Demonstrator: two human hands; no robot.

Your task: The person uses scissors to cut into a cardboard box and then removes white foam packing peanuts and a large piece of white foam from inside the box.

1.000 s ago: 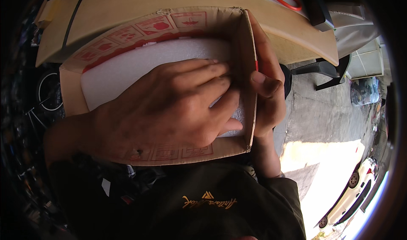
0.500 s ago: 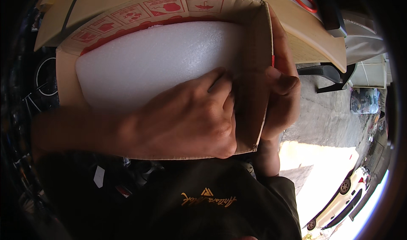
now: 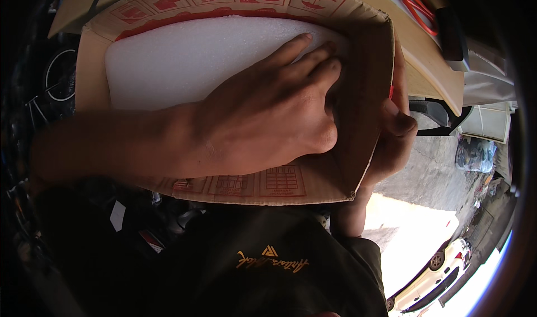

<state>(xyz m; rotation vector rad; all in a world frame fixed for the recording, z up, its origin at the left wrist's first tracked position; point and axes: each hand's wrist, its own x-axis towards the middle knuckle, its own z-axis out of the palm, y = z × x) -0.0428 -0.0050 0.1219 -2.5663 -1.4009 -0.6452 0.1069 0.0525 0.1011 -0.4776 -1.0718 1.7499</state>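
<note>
An open cardboard box (image 3: 363, 87) with red printed symbols inside is tilted in front of me. A white foam sheet (image 3: 179, 57) fills much of its inside. My left hand (image 3: 274, 107) reaches in from the left, its fingers stretched out and slightly apart against the foam; the thumb is hidden. Around the right wall of the box, my right hand (image 3: 396, 146) is closed, with the thumb by the rim and the other fingers mostly behind the cardboard. What lies beneath the foam cannot be seen.
A tan table (image 3: 430, 73) stands behind the box, with red-orange handles or cords (image 3: 417, 6) near its far right. Clear plastic bags (image 3: 474, 153) lie on the concrete floor at right. A white car (image 3: 433, 269) shows beyond. Dark clutter fills the left.
My left hand has uncurled, and its fingers now lie extended on the foam, farther toward the far side. The box, with my right hand on it, has shifted right and tipped, showing its near inner wall.
</note>
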